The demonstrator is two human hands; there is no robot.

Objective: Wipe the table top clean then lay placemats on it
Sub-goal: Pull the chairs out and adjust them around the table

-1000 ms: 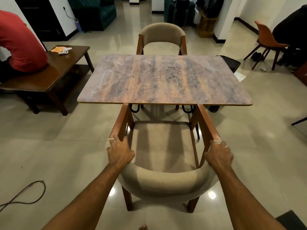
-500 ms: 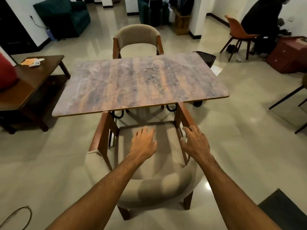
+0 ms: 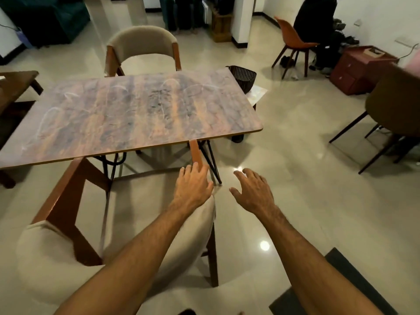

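Table top [image 3: 136,114], centre-left, chalk-smeared and bare; near chair [image 3: 118,223] tucked beneath; left hand [image 3: 193,187] open, empty, over its right armrest; right hand [image 3: 252,192] open, empty, over floor; no cloth or placemats visible, so wiping risks stalling.

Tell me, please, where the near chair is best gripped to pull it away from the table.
Grip the near chair by its two sloping wooden arm rails, coming from behind its curved padded back. The rails are bare, firm and reachable, while its front is tucked under the table. The left hand is already by one rail.
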